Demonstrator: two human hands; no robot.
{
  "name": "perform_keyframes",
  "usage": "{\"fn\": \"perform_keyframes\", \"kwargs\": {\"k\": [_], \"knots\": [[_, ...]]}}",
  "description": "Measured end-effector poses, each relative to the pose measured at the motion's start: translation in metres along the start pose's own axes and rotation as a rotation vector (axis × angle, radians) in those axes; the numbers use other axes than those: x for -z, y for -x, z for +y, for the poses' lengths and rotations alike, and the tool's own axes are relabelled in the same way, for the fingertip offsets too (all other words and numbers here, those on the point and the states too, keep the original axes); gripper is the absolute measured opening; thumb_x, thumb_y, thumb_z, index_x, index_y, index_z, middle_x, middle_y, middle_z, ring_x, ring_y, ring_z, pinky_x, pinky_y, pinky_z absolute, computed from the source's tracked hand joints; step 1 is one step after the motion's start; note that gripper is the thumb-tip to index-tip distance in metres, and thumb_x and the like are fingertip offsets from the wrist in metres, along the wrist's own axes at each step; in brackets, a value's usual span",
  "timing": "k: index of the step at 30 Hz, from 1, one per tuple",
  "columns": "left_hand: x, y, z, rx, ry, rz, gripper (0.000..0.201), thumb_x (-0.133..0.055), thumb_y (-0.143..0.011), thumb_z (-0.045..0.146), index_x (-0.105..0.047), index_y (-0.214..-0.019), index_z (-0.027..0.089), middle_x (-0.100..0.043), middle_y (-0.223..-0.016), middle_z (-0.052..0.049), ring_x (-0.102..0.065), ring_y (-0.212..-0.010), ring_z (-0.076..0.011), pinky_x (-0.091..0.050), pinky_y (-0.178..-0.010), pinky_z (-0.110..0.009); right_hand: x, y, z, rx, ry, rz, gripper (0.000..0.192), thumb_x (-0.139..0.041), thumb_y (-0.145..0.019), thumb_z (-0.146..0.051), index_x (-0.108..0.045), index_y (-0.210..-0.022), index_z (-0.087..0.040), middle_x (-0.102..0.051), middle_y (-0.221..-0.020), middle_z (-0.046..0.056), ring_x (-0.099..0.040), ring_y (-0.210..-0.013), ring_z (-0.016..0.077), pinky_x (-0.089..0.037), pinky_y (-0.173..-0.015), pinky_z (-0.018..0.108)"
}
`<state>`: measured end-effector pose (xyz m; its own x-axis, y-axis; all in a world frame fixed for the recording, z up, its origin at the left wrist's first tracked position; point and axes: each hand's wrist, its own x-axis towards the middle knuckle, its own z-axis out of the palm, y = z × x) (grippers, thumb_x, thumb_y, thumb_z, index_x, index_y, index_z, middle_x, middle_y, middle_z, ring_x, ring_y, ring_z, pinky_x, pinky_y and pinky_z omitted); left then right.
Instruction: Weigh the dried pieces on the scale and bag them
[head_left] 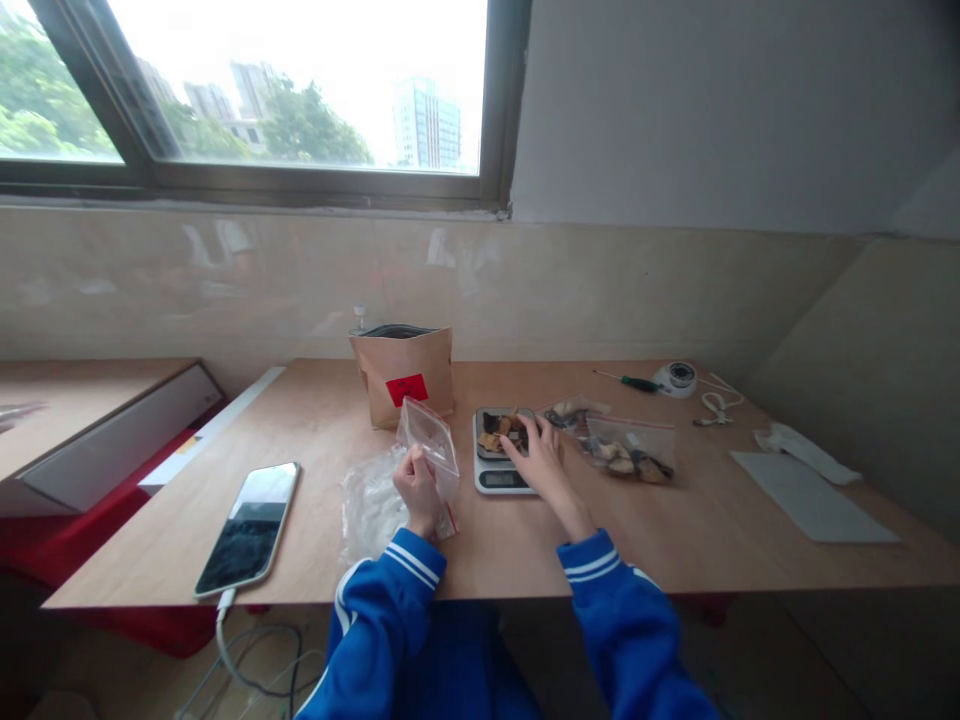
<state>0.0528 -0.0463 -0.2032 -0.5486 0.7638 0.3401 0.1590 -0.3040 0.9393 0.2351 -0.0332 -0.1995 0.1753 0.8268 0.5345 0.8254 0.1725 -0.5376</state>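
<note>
My left hand is closed around a clear zip bag, whose open top stands above my fist. Beneath it lies a pile of clear plastic bags. Thumb and fingers apart and curved, my right hand reaches over the tray of a small white digital scale. Dried brown and dark pieces lie on that tray. My fingertips are at the pieces, though whether they touch any is hard to make out. Beside the scale rest two filled zip bags, a nearer one and a farther one.
A brown paper pouch with a red label stands open behind my left hand. At the left lies a phone on a charging cable. To the right are a green-handled screwdriver, a white camera and a grey-white sheet.
</note>
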Motion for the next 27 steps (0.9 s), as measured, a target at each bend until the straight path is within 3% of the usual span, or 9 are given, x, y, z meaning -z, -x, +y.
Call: {"fn": "perform_keyframes", "kwargs": {"k": [5, 10, 17, 19, 22, 25, 27], "knots": [[-0.001, 0.002, -0.001, 0.010, 0.033, -0.105, 0.047, -0.038, -0.087, 0.045, -0.031, -0.048, 0.020, -0.032, -0.042, 0.006, -0.030, -0.040, -0.0068, -0.026, -0.042, -0.021, -0.024, -0.002, 0.018, 0.012, 0.167, 0.016, 0.045, -0.062, -0.076, -0.039, -0.055, -0.115, -0.017, -0.047, -0.121, 0.019, -0.047, -0.109, 0.0341, -0.040, -0.085, 0.046], [-0.002, 0.003, -0.005, -0.031, 0.059, -0.184, 0.049, -0.040, -0.086, 0.049, -0.033, -0.048, 0.019, -0.033, -0.043, 0.005, -0.031, -0.041, -0.0074, -0.025, -0.043, -0.023, -0.016, 0.002, 0.022, -0.005, 0.226, -0.012, 0.022, -0.051, -0.084, -0.026, -0.062, -0.101, -0.019, -0.054, -0.108, 0.012, -0.050, -0.096, 0.0265, -0.040, -0.082, 0.039], [-0.001, 0.003, -0.009, -0.061, 0.072, -0.271, 0.047, -0.040, -0.087, 0.047, -0.034, -0.050, 0.019, -0.034, -0.045, 0.005, -0.032, -0.043, -0.0078, -0.026, -0.045, -0.023, 0.000, -0.007, 0.035, 0.006, -0.051, 0.003, 0.034, -0.038, -0.090, -0.038, -0.063, -0.096, -0.016, -0.056, -0.095, 0.013, -0.053, -0.095, 0.0264, -0.042, -0.087, 0.041], [-0.001, 0.003, -0.010, -0.062, 0.068, -0.278, 0.047, -0.040, -0.088, 0.047, -0.034, -0.050, 0.019, -0.034, -0.045, 0.005, -0.032, -0.042, -0.0077, -0.026, -0.045, -0.023, 0.011, -0.011, 0.024, -0.034, -0.148, 0.032, 0.039, -0.036, -0.090, -0.046, -0.062, -0.095, -0.017, -0.057, -0.093, 0.013, -0.054, -0.093, 0.0258, -0.043, -0.086, 0.042], [-0.002, 0.002, -0.010, -0.076, 0.045, -0.286, 0.047, -0.040, -0.087, 0.046, -0.034, -0.050, 0.019, -0.035, -0.044, 0.005, -0.032, -0.042, -0.0076, -0.026, -0.044, -0.023, 0.029, -0.015, -0.016, -0.104, -0.408, 0.022, 0.044, -0.038, -0.087, -0.056, -0.060, -0.096, -0.018, -0.060, -0.094, 0.011, -0.056, -0.091, 0.0235, -0.047, -0.080, 0.039], [-0.002, 0.003, -0.010, -0.113, 0.012, -0.314, 0.047, -0.041, -0.087, 0.045, -0.037, -0.049, 0.019, -0.037, -0.044, 0.005, -0.034, -0.042, -0.0079, -0.026, -0.045, -0.023, 0.038, -0.019, -0.066, -0.212, -0.870, -0.282, 0.048, -0.038, -0.087, -0.059, -0.058, -0.100, -0.018, -0.062, -0.090, 0.008, -0.060, -0.083, 0.0194, -0.049, -0.063, 0.029], [-0.001, 0.004, -0.010, -0.146, -0.009, -0.329, 0.046, -0.040, -0.088, 0.044, -0.039, -0.049, 0.018, -0.040, -0.044, 0.004, -0.036, -0.042, -0.0081, -0.027, -0.046, -0.023, 0.035, -0.021, -0.090, -0.243, -1.006, -0.453, 0.048, -0.042, -0.085, -0.059, -0.060, -0.100, -0.017, -0.063, -0.089, 0.008, -0.060, -0.082, 0.0181, -0.050, -0.059, 0.026]]}}
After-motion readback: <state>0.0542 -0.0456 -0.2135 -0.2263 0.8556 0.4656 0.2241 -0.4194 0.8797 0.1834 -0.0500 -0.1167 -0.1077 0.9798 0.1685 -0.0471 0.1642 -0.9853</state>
